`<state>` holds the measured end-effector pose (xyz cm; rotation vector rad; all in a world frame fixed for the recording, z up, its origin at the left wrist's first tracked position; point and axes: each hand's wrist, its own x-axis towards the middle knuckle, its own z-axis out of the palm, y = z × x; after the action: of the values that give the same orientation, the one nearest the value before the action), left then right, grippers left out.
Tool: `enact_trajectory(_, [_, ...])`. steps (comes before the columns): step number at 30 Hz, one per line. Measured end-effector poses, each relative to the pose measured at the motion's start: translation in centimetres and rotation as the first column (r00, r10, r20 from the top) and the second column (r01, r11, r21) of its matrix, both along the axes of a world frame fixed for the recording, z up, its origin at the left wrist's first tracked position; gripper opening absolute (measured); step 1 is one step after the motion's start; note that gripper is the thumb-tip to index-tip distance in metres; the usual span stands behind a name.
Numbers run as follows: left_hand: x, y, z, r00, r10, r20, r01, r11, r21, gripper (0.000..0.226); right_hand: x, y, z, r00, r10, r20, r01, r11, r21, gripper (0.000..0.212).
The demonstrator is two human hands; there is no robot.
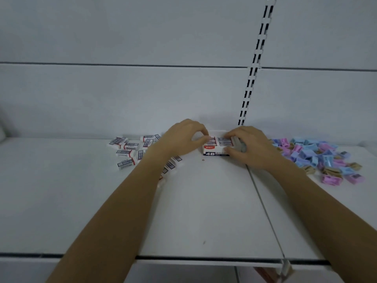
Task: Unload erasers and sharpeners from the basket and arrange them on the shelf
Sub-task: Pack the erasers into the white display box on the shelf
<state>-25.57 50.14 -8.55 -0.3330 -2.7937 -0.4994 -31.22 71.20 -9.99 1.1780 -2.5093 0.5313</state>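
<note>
Two arms [114, 211] reach over the shelf [204, 211]. The right hand [252, 147] grips the box [214, 153]; the left hand [182, 137] pinches an eraser [211, 140] in it. Loose erasers [126, 150] lie left of the left hand, sharpeners [318, 158] right of the right hand.

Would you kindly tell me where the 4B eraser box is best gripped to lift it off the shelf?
I'd grip the 4B box by its two short ends, coming in from left and right, where the left hand and right hand are curled. Its long front faces you, its back is close to the wall, and its open top shows erasers, so keep it level.
</note>
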Motion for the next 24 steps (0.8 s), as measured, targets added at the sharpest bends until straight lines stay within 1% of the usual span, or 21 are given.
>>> enact_trajectory(2, [0.2,-0.9,0.7,1.000,0.023,-0.011,-0.023,0.999,0.031,0.025,0.4,-0.6,0.3,0.999,0.027,-0.035,-0.028,0.999,-0.034,0.049])
enact_trajectory(5, [0.6,-2.9,1.5,0.998,0.069,0.014,-0.070,0.994,0.080,0.020,1.1,-2.1,0.7,0.990,0.100,-0.096,-0.106,0.993,-0.059,0.043])
enact_trajectory(9, [1.7,-5.4,1.8,0.985,0.159,0.066,-0.164,0.983,0.083,0.029,2.1,-4.7,1.1,0.974,0.192,-0.122,-0.192,0.981,0.011,0.037])
enact_trajectory(11, [2.5,-6.7,1.6,0.972,0.217,0.091,-0.225,0.971,0.082,0.032,2.4,-6.1,1.2,0.969,0.227,-0.097,-0.222,0.973,0.057,0.035])
enact_trajectory(13, [3.3,-8.1,1.4,0.956,0.269,0.115,-0.278,0.957,0.078,0.031,2.8,-7.3,1.3,0.965,0.256,-0.058,-0.249,0.963,0.106,0.031])
enact_trajectory(15, [3.9,-9.0,0.9,0.942,0.297,0.156,-0.310,0.948,0.068,0.028,3.2,-8.5,1.4,0.961,0.276,-0.029,-0.270,0.955,0.125,0.032])
enact_trajectory(17, [4.5,-9.5,0.1,0.936,0.293,0.193,-0.311,0.948,0.067,0.031,3.6,-9.5,1.2,0.958,0.285,-0.021,-0.280,0.951,0.128,0.031])
enact_trajectory(19, [4.9,-9.7,-0.6,0.943,0.275,0.186,-0.295,0.951,0.092,0.032,3.8,-10.6,0.9,0.960,0.281,0.006,-0.279,0.951,0.136,0.033])
enact_trajectory(21, [5.1,-9.7,-0.6,0.950,0.262,0.170,-0.282,0.954,0.105,0.028,3.8,-11.5,0.7,0.962,0.268,0.053,-0.273,0.948,0.165,0.039])
enact_trajectory(24, [5.2,-9.5,-0.4,0.953,0.249,0.171,-0.265,0.961,0.077,0.025,3.7,-12.4,0.2,0.955,0.272,0.115,-0.292,0.929,0.227,0.047])
